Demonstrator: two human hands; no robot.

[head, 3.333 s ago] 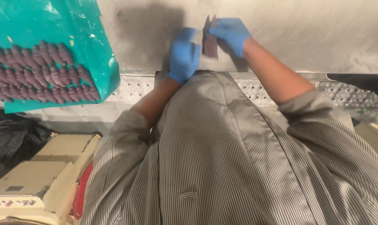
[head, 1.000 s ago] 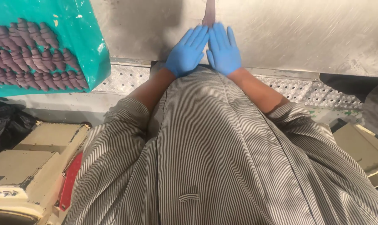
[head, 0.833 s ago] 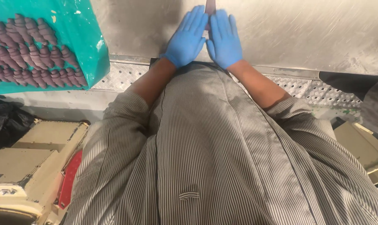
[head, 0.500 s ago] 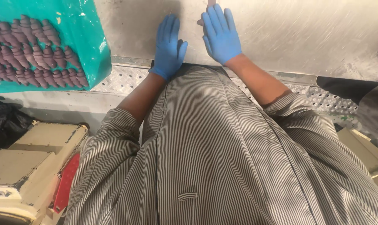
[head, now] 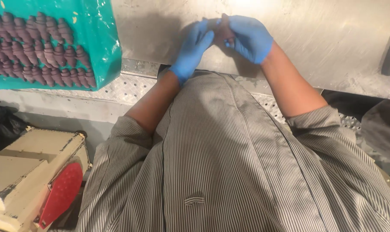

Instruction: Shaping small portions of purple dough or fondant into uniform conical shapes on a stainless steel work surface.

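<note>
Brown dough piece (head: 224, 31) pinched between left hand (head: 194, 48) and right hand (head: 250, 38) just above the steel desk (head: 332, 43); looks soft, light, easily squashed, so support ends gently.

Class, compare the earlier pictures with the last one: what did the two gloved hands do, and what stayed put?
The left hand and right hand, flat and apart on the steel table before, closed together around a small brown dough piece. The teal tray of rolled pieces stayed put.
</note>
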